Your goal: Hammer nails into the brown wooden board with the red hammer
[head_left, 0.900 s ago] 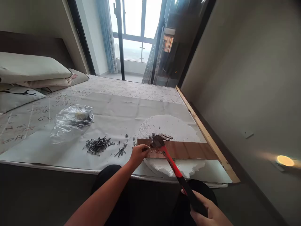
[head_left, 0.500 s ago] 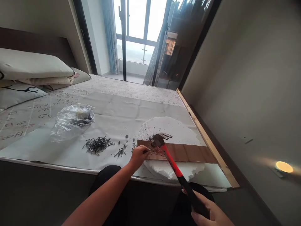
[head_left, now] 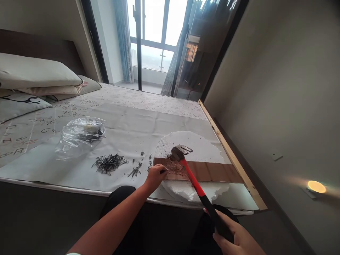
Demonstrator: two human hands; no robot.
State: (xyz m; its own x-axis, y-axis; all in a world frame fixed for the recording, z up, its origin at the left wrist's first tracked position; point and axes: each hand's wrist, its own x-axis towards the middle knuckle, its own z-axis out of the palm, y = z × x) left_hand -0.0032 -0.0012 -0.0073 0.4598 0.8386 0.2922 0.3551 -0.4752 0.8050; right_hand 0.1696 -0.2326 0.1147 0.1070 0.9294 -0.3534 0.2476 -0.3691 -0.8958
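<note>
My right hand [head_left: 233, 235] grips the black end of a claw hammer [head_left: 195, 182] with a red shaft. Its steel head hovers just above the left end of a brown wooden board [head_left: 212, 171]. The board lies across a round white foam slab [head_left: 193, 145] on the bed. My left hand [head_left: 154, 176] rests at the board's left edge, fingers pinched on a small nail. The board's left part is dotted with nail heads.
A heap of loose nails [head_left: 108, 163] and a smaller cluster [head_left: 135, 171] lie left of the board on grey paper [head_left: 124, 131]. A crumpled clear plastic bag [head_left: 79, 134] sits farther left. Pillows [head_left: 34, 76] are stacked at the back left. A wooden strip [head_left: 228, 152] runs along the bed's right edge.
The hammer head has lifted slightly off the board. My left hand stays pinched at the board's left edge.
</note>
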